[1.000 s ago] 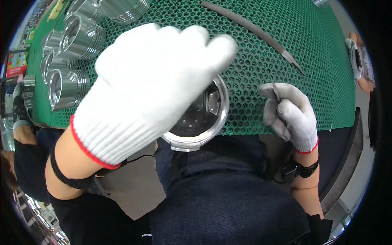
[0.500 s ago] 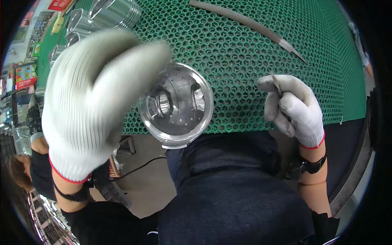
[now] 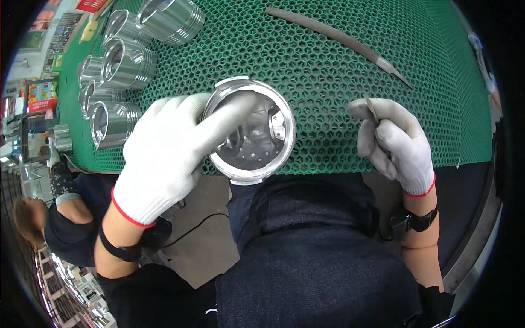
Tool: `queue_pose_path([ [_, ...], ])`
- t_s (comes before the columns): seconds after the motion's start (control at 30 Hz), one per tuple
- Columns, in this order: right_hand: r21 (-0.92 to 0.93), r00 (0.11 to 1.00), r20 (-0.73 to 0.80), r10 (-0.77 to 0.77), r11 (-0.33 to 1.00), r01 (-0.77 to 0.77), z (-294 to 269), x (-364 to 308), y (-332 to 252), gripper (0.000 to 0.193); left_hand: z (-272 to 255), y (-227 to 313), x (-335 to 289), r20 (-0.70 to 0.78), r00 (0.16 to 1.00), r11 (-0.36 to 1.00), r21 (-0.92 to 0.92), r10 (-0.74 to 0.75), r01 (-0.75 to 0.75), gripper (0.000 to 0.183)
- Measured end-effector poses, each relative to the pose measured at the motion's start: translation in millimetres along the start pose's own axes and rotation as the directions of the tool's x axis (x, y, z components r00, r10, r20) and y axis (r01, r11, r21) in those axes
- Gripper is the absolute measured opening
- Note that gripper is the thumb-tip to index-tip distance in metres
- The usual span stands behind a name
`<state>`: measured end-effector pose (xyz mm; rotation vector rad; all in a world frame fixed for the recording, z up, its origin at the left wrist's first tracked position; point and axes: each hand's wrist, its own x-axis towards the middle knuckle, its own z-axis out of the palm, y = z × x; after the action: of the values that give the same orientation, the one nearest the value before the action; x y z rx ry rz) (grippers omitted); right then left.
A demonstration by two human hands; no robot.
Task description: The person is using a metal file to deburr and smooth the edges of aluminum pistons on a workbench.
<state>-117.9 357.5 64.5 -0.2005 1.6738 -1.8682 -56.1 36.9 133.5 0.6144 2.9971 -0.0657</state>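
A shiny metal piston [image 3: 254, 145] sits at the near edge of the green mat, its hollow side facing me. My left hand [image 3: 164, 147], in a white knitted glove, holds it from the left; one digit reaches into the hollow and the others lie by the outer wall, partly hidden. To the right, my gloved right hand [image 3: 402, 139] is closed on a thin metal blade [image 3: 372, 111], whose tip sticks up between the fingers. The rest of the blade is hidden in the grip. Beyond both hands lies a long grey file [image 3: 333, 34] with a bare, pointed tang.
Several more pistons [image 3: 130, 64] stand and lie at the left on the green honeycomb mat [image 3: 322, 104]. Farther left, a co-worker [image 3: 63, 224] in dark clothes is at the same bench. A black cable [image 3: 197, 224] hangs below the bench edge.
My left hand has come down and to the right, from blurred above the piston onto it. The piston has turned and shifted slightly right. My right hand stays nearly still with the blade.
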Motion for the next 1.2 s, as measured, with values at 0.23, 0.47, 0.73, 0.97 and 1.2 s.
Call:
queue_pose_path([
  [0.23, -0.768, 0.933, 0.135, -0.333, 0.560, 0.311, 0.6, 4.2, -20.1, 0.041, 30.7, 41.9, -58.3, -0.026, 0.956, 0.906, -0.327, -0.294, 0.270, 0.080],
  [0.47, -0.994, 0.924, 0.063, -0.378, -0.104, 0.026, -43.5, 54.8, -31.4, 0.045, 23.7, 67.1, -70.9, 0.051, 0.990, -0.074, -0.996, -0.133, 0.041, 0.089],
  [0.73, -0.983, 0.907, 0.176, -0.383, -0.109, 0.145, -20.6, -6.7, 0.4, 0.045, 33.9, 54.5, -73.1, -0.193, 0.791, 0.310, -0.951, -0.580, -0.005, 0.042],
  [0.97, -1.000, 0.963, -0.014, -0.268, -0.022, -0.020, 17.5, -75.1, 16.8, 0.063, 15.2, 3.9, -16.1, -0.305, 0.952, 0.986, -0.163, -0.023, -0.028, 0.065],
  [1.2, -0.790, 0.945, -0.324, -0.036, 0.560, -0.250, -1.3, -101.9, 0.7, 0.063, 54.7, 35.9, -18.3, -0.536, 0.843, 0.995, -0.059, 0.039, -0.083, 0.051],
])
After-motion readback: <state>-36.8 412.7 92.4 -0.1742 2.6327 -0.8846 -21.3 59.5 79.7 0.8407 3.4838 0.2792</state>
